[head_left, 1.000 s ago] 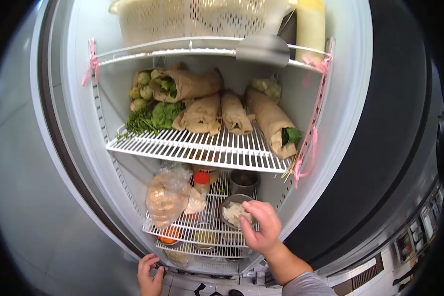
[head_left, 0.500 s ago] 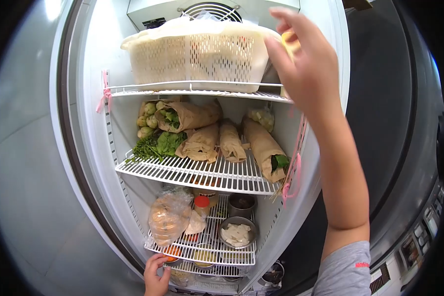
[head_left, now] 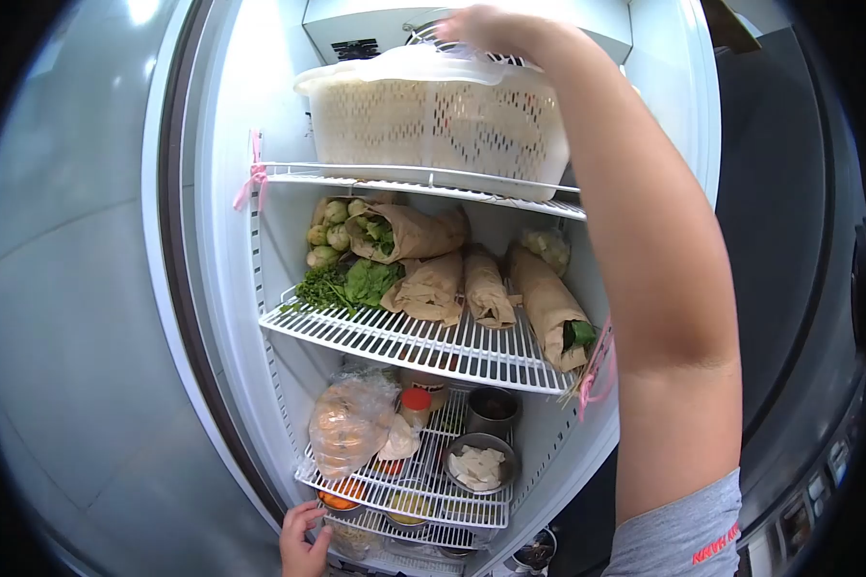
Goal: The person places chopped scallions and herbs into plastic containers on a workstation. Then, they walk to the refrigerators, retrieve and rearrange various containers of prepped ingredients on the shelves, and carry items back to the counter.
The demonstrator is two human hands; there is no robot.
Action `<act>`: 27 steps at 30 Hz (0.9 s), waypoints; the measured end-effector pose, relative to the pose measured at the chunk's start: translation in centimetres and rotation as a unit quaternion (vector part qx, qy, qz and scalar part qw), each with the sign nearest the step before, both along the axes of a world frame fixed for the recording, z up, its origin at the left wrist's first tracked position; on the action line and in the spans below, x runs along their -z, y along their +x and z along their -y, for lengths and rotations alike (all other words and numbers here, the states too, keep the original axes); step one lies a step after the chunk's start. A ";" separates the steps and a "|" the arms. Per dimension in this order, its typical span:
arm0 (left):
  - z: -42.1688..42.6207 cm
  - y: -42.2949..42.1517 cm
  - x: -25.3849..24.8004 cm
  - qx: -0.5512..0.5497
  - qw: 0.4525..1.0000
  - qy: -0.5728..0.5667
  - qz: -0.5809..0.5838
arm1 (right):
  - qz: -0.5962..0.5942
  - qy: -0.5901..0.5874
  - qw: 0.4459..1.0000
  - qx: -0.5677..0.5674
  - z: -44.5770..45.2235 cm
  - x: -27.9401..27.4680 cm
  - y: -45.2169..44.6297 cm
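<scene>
My right hand (head_left: 471,29) is raised above the white perforated plastic basket (head_left: 433,125) on the top shelf. Motion smears its fingers, so what they touch is unclear. Pale plastic (head_left: 428,62) lies over the basket's top. Low at the fridge's front left, my left hand (head_left: 304,543) has loosely bent fingers with the thumb apart. Its fingertips are beside a bowl of orange pieces (head_left: 342,495), under the edge of a wire shelf (head_left: 433,510). Whether they touch the bowl or the shelf cannot be made out.
Brown paper bundles (head_left: 414,231) and leafy greens (head_left: 370,282) lie on the middle shelf (head_left: 404,341). Below are a plastic bag of round brownish items (head_left: 348,423), a red-lidded jar (head_left: 415,404), a bowl of white pieces (head_left: 478,464) and a dark pot (head_left: 493,409).
My right hand has moved up and left, from beside the basket's right end to above its top. The view has shifted, moving the fridge rightward. My left hand stays low by the bowl.
</scene>
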State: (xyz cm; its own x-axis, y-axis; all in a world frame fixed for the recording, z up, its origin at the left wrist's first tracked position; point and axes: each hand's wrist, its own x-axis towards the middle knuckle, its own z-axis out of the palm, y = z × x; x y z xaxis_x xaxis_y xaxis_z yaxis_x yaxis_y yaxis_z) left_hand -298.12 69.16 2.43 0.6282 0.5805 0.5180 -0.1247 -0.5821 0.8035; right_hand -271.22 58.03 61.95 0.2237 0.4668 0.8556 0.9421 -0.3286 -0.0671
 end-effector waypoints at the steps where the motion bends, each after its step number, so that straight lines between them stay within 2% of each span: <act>1: -0.1 -0.3 -0.2 -0.021 1.000 0.014 -0.013 | 0.043 -0.015 0.999 0.015 -1.2 0.2 0.1; 2: -0.6 -0.3 0.2 -0.038 0.997 0.062 0.009 | 0.046 -0.106 0.989 0.089 -1.4 0.6 -2.0; 3: -0.6 -0.6 0.1 -0.040 0.997 0.061 0.009 | 0.050 -0.196 0.966 0.160 -0.7 1.3 -5.4; 4: -0.6 -0.8 0.0 -0.044 0.999 0.030 -0.008 | -0.030 -0.189 0.966 0.172 0.5 2.2 -8.0; 7: -0.5 -1.3 0.1 -0.046 0.999 -0.017 -0.020 | -0.025 -0.204 0.969 0.134 -1.5 -0.2 -4.4; 8: -0.4 -1.4 0.2 -0.041 0.999 -0.031 -0.016 | 0.064 -0.224 0.965 0.120 -3.2 -2.3 -0.7; 9: -0.5 -1.6 0.2 -0.041 0.999 -0.032 -0.015 | 0.065 -0.225 0.965 0.120 -2.9 -2.2 -0.7; 11: -0.6 -1.9 0.2 -0.038 0.999 0.002 -0.002 | 0.098 -0.130 0.933 0.320 -2.2 -2.0 -1.1; 14: -1.4 -2.2 1.1 -0.032 0.999 -0.041 -0.001 | 0.136 -0.128 0.929 0.320 -2.5 -2.7 1.0; 18: -1.8 -2.4 1.2 -0.039 0.999 -0.019 -0.008 | 0.188 -0.128 0.919 0.323 -2.5 -3.2 3.5; 20: -1.5 -2.5 0.6 -0.023 0.998 -0.054 -0.007 | 0.251 -0.001 0.912 0.324 -2.1 -2.9 3.4; 21: -1.6 -2.6 0.7 -0.023 0.998 -0.054 -0.007 | 0.251 -0.001 0.912 0.324 -1.6 -3.3 3.2; 23: -1.9 -2.6 1.2 -0.022 0.999 -0.029 -0.006 | 0.221 -0.075 0.949 0.213 0.1 -5.0 2.9; 27: -2.3 -2.7 1.5 -0.009 0.999 -0.027 -0.032 | 0.168 -0.062 0.970 0.165 6.6 -3.2 -5.6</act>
State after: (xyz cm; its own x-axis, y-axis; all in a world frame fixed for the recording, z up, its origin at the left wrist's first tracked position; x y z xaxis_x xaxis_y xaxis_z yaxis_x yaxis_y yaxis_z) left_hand -300.83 71.46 0.91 0.6479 0.6186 0.4444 -0.0618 -0.5389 0.8401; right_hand -276.85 51.39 65.17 0.0974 0.5214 0.8477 0.7464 -0.6017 0.2843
